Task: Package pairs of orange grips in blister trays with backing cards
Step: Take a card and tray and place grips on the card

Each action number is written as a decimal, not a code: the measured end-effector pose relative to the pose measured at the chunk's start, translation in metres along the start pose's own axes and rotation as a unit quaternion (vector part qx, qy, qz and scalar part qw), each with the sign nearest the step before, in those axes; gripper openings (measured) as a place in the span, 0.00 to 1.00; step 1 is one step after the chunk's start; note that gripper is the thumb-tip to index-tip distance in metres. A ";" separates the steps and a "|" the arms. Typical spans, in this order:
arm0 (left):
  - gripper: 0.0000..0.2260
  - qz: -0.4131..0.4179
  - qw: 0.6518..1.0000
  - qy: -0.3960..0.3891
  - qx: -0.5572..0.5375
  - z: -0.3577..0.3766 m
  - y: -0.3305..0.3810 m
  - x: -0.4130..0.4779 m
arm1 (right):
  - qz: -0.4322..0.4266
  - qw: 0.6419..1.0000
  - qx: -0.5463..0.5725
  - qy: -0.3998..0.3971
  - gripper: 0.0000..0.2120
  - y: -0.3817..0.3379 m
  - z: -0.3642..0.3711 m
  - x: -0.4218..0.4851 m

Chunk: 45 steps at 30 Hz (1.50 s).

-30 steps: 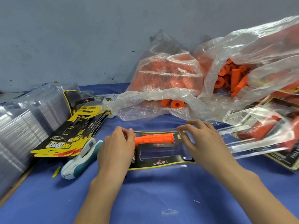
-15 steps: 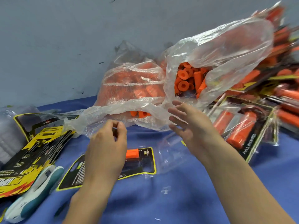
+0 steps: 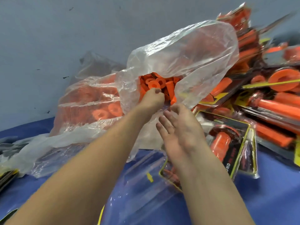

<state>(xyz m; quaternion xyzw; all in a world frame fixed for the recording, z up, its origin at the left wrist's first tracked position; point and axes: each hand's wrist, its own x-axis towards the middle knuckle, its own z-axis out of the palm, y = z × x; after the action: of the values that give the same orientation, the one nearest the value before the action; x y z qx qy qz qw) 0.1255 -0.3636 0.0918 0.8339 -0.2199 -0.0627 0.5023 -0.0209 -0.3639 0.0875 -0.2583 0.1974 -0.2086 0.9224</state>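
A clear plastic bag (image 3: 191, 51) lies open toward me, full of loose orange grips (image 3: 155, 82). My left hand (image 3: 152, 97) is inside the bag's mouth, its fingers curled down among the grips and closing on one that is mostly hidden. Just below the opening, my right hand (image 3: 178, 127) hovers with relaxed, spread fingers, the fingertips touching the bag's lower lip. A clear blister tray (image 3: 142, 184) with a black and yellow backing card (image 3: 167, 176) lies on the blue cloth under my right forearm.
A second bag of orange grips (image 3: 87, 101) sits to the left against the grey wall. Finished packs (image 3: 230, 143) are piled at the right. Loose plastic film (image 3: 40, 148) trails across the blue table (image 3: 267, 200) at the left.
Both hands left the tray on the table and rose toward the bag. My left hand has gone into the bag's mouth and my right hand has reached its lip. The view has swung up and right.
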 end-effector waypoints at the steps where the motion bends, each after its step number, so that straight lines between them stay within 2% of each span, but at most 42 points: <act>1: 0.20 -0.013 1.000 0.003 0.000 0.003 0.000 0.018 | 0.008 1.000 0.013 0.003 0.05 -0.001 -0.001 0.003; 8: 0.23 -0.064 0.997 0.008 0.052 0.013 -0.019 0.091 | 0.035 0.998 0.056 0.001 0.06 -0.007 -0.015 0.016; 13: 0.20 -0.045 0.993 -0.011 0.110 0.019 -0.016 0.109 | 0.017 0.998 0.062 0.022 0.06 -0.019 -0.024 0.022; 17: 0.16 -0.008 0.982 0.068 0.176 0.024 -0.023 0.111 | 0.016 0.999 0.020 0.026 0.06 -0.017 -0.024 0.022; 22: 0.16 0.080 0.949 0.202 0.229 0.010 -0.015 0.080 | -0.047 0.995 -0.076 0.048 0.07 -0.019 -0.014 0.023; 25: 0.12 0.168 0.940 0.194 0.226 -0.008 0.003 0.037 | -0.120 0.981 -0.138 0.059 0.06 -0.010 -0.003 0.019; 28: 0.12 0.248 0.932 0.162 0.206 -0.030 0.014 -0.021 | -0.159 0.967 -0.195 0.048 0.13 0.005 0.005 0.011; 30: 0.11 0.293 0.925 0.152 0.187 -0.049 0.011 -0.066 | -0.160 0.964 -0.212 0.023 0.15 0.014 0.009 0.001; 33: 0.08 0.338 0.907 0.159 0.195 -0.080 -0.005 -0.132 | -0.149 0.967 -0.195 -0.068 0.13 0.029 0.014 -0.024; 36: 0.08 0.315 0.914 0.163 0.196 -0.108 -0.028 -0.185 | -0.129 0.961 -0.184 -0.162 0.11 0.057 0.014 -0.053; 39: 0.07 0.249 0.935 0.193 0.160 -0.128 -0.051 -0.226 | -0.148 0.938 -0.246 -0.194 0.08 0.085 0.011 -0.077; 41: 0.09 0.196 0.953 0.220 0.075 -0.139 -0.063 -0.246 | -0.172 0.909 -0.310 -0.222 0.04 0.098 0.014 -0.088; 43: 0.10 0.155 0.960 0.232 0.013 -0.150 -0.075 -0.257 | -0.218 0.866 -0.387 -0.231 0.05 0.110 0.020 -0.094; 45: 0.06 0.124 0.964 0.234 0.013 -0.161 -0.086 -0.264 | -0.276 0.808 -0.470 -0.226 0.09 0.120 0.026 -0.102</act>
<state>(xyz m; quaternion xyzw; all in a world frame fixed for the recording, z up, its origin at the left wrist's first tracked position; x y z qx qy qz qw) -0.0323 -0.0850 0.0654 0.7979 -0.1988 0.1994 0.5330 -0.0593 -0.2102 0.0670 -0.7434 -0.0221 -0.2718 0.6107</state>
